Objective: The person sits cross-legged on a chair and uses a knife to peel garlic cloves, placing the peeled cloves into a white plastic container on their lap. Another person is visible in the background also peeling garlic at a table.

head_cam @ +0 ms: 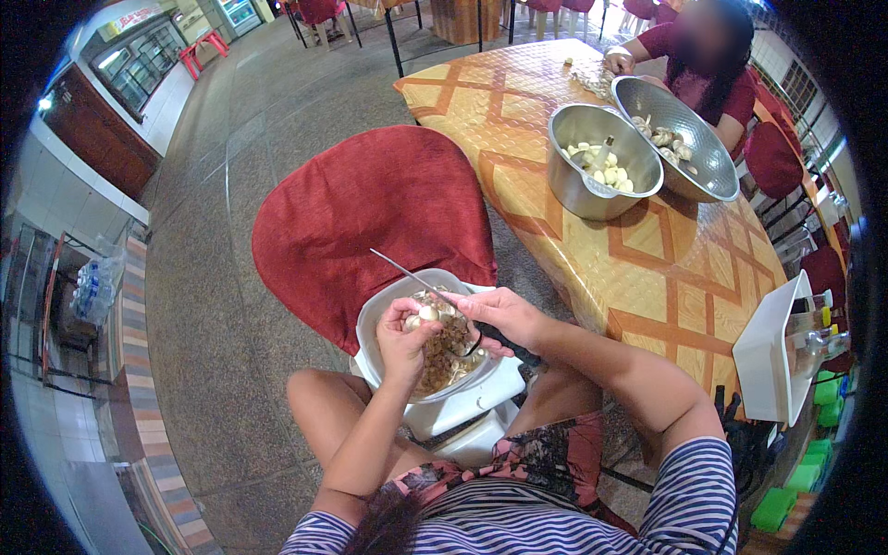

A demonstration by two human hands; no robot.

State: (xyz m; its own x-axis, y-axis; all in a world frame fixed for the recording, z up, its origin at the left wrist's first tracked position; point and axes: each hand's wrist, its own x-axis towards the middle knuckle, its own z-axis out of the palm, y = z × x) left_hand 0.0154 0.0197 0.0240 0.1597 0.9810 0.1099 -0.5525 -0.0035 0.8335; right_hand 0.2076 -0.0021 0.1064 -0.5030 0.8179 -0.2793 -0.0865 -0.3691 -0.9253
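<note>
Between the fingertips of my left hand are peeled-looking garlic cloves. My right hand grips a knife with a dark handle, its long thin blade pointing up and to the left. Both hands are over a whitish plastic basin, close together. Brown garlic skins and peelings lie inside the basin. It rests on a white plastic chair seat in front of my knees.
A red-covered chair back rises beyond the basin. On the patterned table stand a metal pot with peeled cloves and a tilted metal bowl with garlic bulbs. A person sits behind it. A white holder stands near bottles.
</note>
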